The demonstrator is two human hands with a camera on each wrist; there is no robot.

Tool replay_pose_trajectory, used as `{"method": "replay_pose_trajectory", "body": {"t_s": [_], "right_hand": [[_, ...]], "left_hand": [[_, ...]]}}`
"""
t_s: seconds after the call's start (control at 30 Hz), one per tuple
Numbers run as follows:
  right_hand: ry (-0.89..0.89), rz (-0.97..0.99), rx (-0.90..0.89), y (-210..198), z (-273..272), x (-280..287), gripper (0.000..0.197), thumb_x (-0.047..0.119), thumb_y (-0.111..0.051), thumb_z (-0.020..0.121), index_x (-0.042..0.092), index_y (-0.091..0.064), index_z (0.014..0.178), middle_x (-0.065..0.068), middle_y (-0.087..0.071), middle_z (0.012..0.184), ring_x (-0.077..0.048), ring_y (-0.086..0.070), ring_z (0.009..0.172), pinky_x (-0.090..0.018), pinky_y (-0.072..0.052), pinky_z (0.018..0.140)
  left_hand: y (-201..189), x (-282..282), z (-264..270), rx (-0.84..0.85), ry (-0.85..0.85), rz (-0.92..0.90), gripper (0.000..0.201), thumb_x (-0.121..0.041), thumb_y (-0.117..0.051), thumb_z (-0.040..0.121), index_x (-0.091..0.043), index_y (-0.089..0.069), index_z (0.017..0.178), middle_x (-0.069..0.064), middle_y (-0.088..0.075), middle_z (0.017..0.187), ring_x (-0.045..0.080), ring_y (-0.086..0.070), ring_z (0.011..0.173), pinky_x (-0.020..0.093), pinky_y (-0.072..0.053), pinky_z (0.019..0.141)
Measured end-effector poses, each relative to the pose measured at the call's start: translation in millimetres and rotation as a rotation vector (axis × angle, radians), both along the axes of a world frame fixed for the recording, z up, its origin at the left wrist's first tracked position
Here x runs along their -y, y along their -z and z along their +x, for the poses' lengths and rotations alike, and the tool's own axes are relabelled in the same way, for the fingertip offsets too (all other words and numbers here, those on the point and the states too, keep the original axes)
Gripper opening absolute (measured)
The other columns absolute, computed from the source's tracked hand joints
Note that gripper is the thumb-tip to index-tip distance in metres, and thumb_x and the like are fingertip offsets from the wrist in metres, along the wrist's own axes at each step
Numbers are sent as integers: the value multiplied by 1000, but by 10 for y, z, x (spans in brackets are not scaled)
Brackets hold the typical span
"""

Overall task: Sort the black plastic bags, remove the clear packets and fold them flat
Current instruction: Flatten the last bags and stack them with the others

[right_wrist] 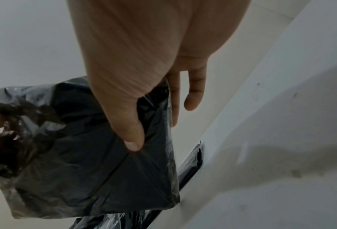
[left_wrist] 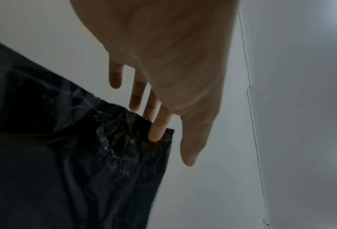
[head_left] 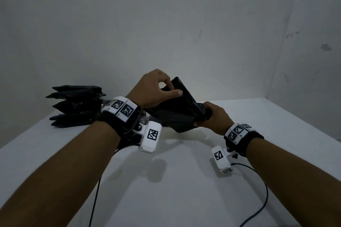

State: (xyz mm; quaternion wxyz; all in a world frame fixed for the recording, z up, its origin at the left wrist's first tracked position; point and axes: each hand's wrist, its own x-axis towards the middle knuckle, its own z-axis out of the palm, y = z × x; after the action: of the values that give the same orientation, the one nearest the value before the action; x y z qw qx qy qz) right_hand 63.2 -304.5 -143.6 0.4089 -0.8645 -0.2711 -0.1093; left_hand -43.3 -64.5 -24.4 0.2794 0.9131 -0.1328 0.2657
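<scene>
Left hand (head_left: 153, 88): pinching bag (head_left: 177, 108) upper edge, pulling it open.
Right hand (head_left: 215, 116): gripping lower end, anchoring above counter (head_left: 184, 180).

white table (head_left: 184, 190) fills lower half of head view, w/ soft shadows on it. two thin black cables (head_left: 263, 197) trail across it toward near edge. grey-white wall (head_left: 166, 24) behind, scuffed w/ dark marks on rt side. corner seam shows in left wrist view.
</scene>
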Motion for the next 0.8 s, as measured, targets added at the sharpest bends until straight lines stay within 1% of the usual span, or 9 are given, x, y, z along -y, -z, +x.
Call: {"method": "replay_pose_trajectory", "body": {"t_s": [0.13,0.23,0.3,0.43,0.53,0.57,0.67,0.73,0.8], "right_hand": [[-1,-11,-4,26,-1,20,50,24,-92,63,13,-63,104,-1,-69,94,-21,-64,88,-35,-52,78],[7,9,-22,45,-1,51,48,23,-91,64,16,-63,102,2,-69,92,-17,-63,85,-24,-49,71],[11,19,-33,53,-20,68,46,23,-91,65,17,-63,101,5,-68,90,-12,-61,82,-18,-44,67],[36,41,-77,117,2,82,41,30,-90,67,22,-58,92,4,-65,88,-14,-59,81,-26,-44,68],[-8,-37,-151,78,19,91,47,37,-91,64,25,-59,96,4,-67,96,-17,-64,90,-35,-53,78],[-43,-19,-171,25,5,98,49,35,-92,64,26,-60,99,6,-67,99,-14,-64,92,-35,-55,80],[-189,131,-185,-212,-91,87,46,26,-89,72,27,-63,109,13,-69,109,-2,-64,103,-24,-49,87],[-275,252,-218,-330,-144,24,34,23,-83,79,20,-68,110,6,-73,109,-10,-68,104,-28,-54,90],[-298,418,-259,-392,-183,-37,24,16,-75,85,3,-70,105,-9,-73,101,-23,-70,96,-39,-57,90]], "left_hand": [[48,72,38,47,23,-29,19,-34,-83,79,-22,-69,86,-7,-68,99,6,-62,98,22,-47,89],[32,108,79,81,11,-87,20,-17,-78,82,-21,-63,94,-9,-69,83,-1,-62,77,10,-45,68],[10,146,101,81,33,-93,20,-11,-77,83,-21,-65,96,-11,-67,77,-5,-60,68,6,-41,65],[-57,224,112,161,112,-86,20,-8,-76,82,-17,-70,98,-9,-70,81,-1,-64,79,3,-40,74],[-88,280,140,148,147,-25,20,-10,-74,84,-18,-68,102,-7,-71,86,2,-65,85,3,-40,77],[-104,288,158,138,151,-18,20,-10,-74,84,-18,-68,101,-7,-71,87,2,-65,86,3,-41,77],[-158,319,215,114,171,-17,20,-9,-73,85,-21,-67,100,-8,-70,88,1,-64,86,2,-41,77],[-174,372,245,94,193,-8,21,-7,-73,84,-21,-67,100,-7,-70,88,1,-64,87,1,-40,76],[-174,429,260,80,215,-3,22,-7,-72,85,-22,-67,101,-7,-70,90,1,-64,88,1,-40,77]]}}
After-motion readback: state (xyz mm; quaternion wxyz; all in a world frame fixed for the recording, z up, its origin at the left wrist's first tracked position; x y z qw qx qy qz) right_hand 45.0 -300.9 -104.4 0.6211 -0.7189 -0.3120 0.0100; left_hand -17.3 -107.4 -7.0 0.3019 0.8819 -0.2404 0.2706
